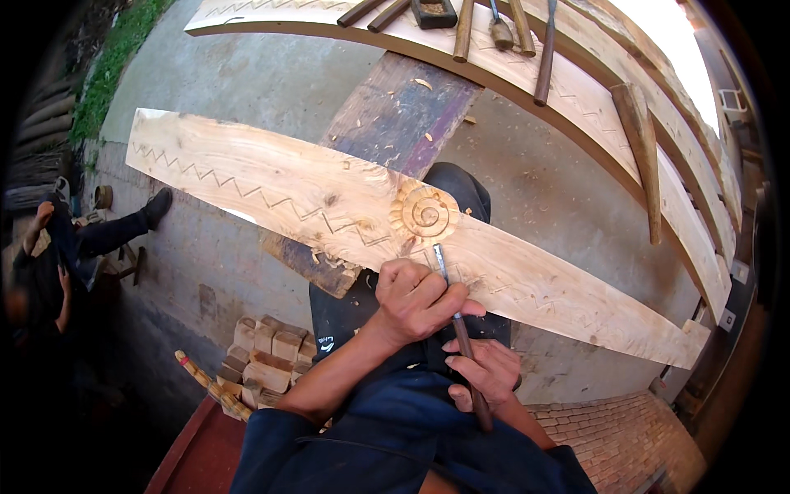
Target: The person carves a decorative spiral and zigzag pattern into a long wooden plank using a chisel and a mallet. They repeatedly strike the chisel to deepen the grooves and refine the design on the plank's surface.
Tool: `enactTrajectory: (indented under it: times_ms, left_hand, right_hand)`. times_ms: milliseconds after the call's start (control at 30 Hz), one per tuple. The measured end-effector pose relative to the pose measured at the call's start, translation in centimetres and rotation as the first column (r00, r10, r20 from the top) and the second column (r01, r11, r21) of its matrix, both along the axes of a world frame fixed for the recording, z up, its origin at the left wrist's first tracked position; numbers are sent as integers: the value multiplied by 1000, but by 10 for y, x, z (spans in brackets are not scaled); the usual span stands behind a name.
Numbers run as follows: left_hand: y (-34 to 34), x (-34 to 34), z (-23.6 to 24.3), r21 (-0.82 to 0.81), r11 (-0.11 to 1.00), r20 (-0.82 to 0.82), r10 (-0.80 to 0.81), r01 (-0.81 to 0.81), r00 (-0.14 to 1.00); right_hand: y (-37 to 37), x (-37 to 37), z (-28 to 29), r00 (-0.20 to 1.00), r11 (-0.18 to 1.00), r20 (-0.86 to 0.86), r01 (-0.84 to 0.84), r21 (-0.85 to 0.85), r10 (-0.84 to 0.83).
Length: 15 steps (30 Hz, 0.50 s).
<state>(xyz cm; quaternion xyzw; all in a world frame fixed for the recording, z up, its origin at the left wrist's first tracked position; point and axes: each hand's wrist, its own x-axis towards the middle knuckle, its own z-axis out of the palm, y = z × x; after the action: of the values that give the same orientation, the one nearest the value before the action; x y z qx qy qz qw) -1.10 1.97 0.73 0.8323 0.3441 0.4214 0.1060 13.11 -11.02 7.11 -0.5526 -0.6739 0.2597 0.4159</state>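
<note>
A long, tapered wooden board lies across a plank in front of me. Carved into its middle is a round flower with a spiral centre, and zigzag lines run along the wood on both sides. My left hand rests by the near edge, its fingers closed round the metal shank of a wood-carving chisel. The blade tip touches or hovers just over the wood below the flower; I cannot tell which. My right hand is closed on the brown wooden handle, lower down near my lap.
Beyond, another board carries several chisels, a small dark box and a tapered wooden club. The supporting plank holds wood chips. Cut blocks are piled at lower left. Another person sits far left.
</note>
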Motion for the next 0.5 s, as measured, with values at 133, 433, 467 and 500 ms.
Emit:
enactTrajectory:
  times_ms: [133, 433, 467, 500]
  left_hand:
    - [2, 2, -1, 7, 1000, -35, 4, -4, 999]
    - [5, 4, 2, 29, 1000, 6, -4, 4, 1000]
    - [5, 3, 3, 25, 1000, 3, -8, 8, 1000]
    - [5, 3, 3, 22, 1000, -1, -11, 11, 1000]
  right_hand:
    - [-1, -2, -1, 1000, 1000, -9, -11, -5, 11]
    - [-3, -4, -5, 999, 1000, -38, -23, -6, 22]
    - [-3, -4, -5, 999, 1000, -38, -23, -7, 23]
    - [-4, -4, -5, 998, 1000, -56, -16, -7, 16]
